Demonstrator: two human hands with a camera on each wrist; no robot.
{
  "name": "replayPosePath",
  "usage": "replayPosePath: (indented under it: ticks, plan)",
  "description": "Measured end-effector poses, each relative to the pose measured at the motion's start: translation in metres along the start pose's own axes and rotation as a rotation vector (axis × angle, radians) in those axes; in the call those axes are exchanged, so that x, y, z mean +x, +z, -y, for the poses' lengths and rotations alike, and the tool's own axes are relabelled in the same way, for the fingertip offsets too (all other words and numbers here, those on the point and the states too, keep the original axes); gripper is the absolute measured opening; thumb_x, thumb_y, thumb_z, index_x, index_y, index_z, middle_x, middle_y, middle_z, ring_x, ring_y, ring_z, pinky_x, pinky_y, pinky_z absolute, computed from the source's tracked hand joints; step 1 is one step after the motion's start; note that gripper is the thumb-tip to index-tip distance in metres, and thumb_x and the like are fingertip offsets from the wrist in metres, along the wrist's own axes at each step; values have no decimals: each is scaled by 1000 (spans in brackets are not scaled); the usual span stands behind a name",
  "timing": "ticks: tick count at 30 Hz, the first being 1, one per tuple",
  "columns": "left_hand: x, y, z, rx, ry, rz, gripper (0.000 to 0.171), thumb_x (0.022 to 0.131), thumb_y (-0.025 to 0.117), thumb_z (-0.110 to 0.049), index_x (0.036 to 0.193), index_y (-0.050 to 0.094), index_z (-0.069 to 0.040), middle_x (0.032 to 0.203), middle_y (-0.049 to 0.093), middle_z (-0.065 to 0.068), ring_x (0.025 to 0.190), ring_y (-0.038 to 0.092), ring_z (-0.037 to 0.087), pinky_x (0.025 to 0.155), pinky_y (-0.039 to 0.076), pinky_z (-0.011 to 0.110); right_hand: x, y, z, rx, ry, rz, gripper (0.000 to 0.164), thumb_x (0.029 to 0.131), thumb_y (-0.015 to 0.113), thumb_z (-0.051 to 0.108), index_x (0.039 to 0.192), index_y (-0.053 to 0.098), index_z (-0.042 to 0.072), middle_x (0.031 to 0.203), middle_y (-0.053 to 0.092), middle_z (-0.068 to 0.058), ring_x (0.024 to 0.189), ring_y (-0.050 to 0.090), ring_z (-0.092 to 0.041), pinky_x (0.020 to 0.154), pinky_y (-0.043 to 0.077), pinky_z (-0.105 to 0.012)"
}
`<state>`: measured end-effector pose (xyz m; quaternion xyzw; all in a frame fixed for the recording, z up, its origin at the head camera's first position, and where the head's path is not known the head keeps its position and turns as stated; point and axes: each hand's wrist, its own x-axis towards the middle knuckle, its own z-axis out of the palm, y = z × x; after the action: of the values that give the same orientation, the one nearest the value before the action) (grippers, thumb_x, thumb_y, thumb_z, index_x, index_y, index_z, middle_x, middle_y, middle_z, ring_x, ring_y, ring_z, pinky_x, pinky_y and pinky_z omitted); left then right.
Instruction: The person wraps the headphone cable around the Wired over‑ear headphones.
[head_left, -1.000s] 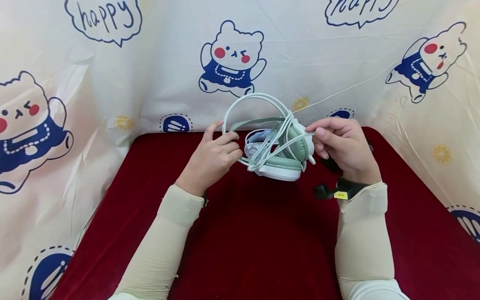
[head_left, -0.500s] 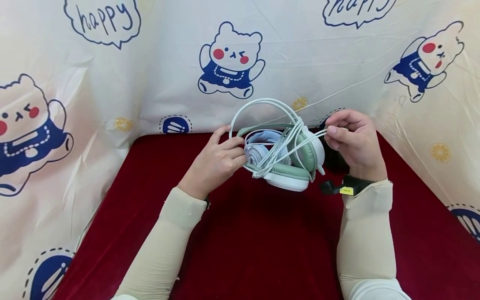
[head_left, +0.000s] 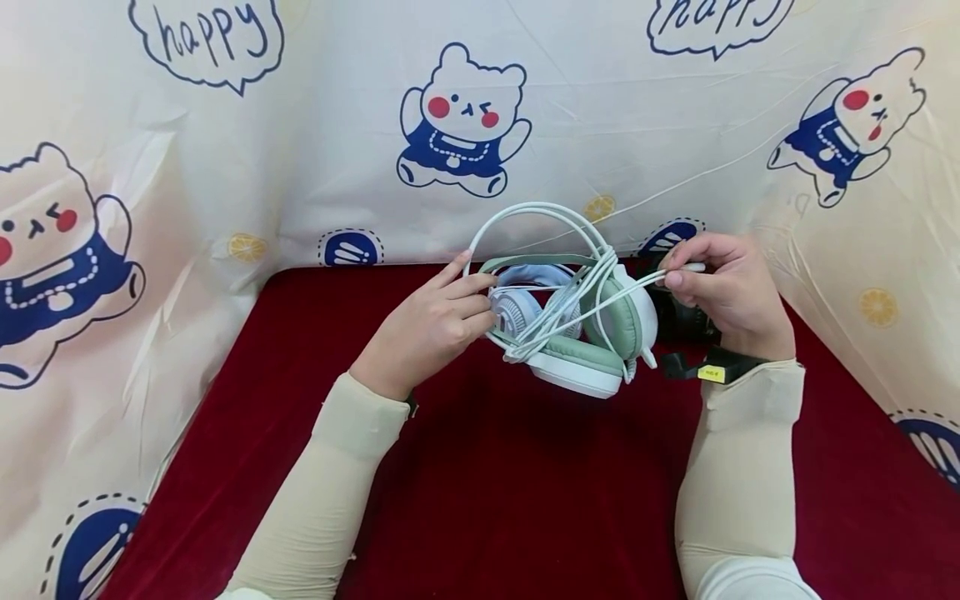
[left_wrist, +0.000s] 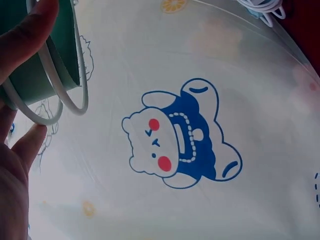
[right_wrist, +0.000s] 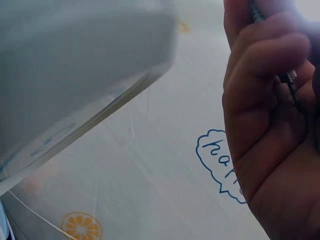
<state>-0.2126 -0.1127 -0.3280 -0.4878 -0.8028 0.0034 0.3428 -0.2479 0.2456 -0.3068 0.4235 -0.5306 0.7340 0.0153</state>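
White headphones [head_left: 573,379] with green ear pads are held up over the red cloth in the head view. My left hand [head_left: 438,325] grips their headband at the left side. In the left wrist view, that hand's fingers lie against the white hoops [left_wrist: 82,97] and green inner band [left_wrist: 30,80]. The white cable [head_left: 558,300] is wound in several turns across the headphones. Between thumb and forefinger, my right hand [head_left: 727,287] pinches the cable's end, pulled out to the right. A small metal plug [right_wrist: 287,77] shows by its curled fingers in the right wrist view.
Pale blue headphones [head_left: 516,310] sit behind the white pair, partly covered by it. A black object [head_left: 686,321] lies behind my right hand, mostly hidden. Red cloth [head_left: 525,500] covers the table; a printed white curtain [head_left: 600,125] encloses its back and sides.
Both hands have shifted slightly right and the headphones have come a little lower and to the right. My right hand has drawn the cable end farther right, and its tip now shows past the fingers.
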Motion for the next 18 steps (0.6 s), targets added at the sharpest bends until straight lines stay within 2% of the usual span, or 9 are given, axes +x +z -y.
replayPosePath:
  ticks: [5, 10, 18]
  plan:
    - [0, -2, -2, -17, 19, 1, 23, 83, 74, 2, 105, 75, -5, 105, 72, 7, 123, 53, 24, 114, 19, 45, -1, -3, -3, 23, -9, 4, 12, 84, 59, -22, 96, 61, -21, 94, 64, -22, 66, 51, -26, 59, 50, -27]
    - [1, -6, -4, -44, 30, -1, 26, 81, 77, -1, 106, 75, -6, 106, 72, 6, 122, 55, 24, 113, 21, 45, -2, -7, -5, 100, -19, -14, 18, 86, 52, -24, 101, 62, -22, 103, 61, -25, 77, 60, -27, 70, 55, -30]
    - [5, -12, -9, -75, 71, -35, 19, 84, 74, 2, 101, 74, -6, 110, 71, 7, 126, 52, 23, 113, 22, 44, -6, -13, -2, 177, 19, 39, 23, 88, 48, -25, 110, 56, -27, 113, 55, -28, 85, 65, -30, 81, 55, -37]
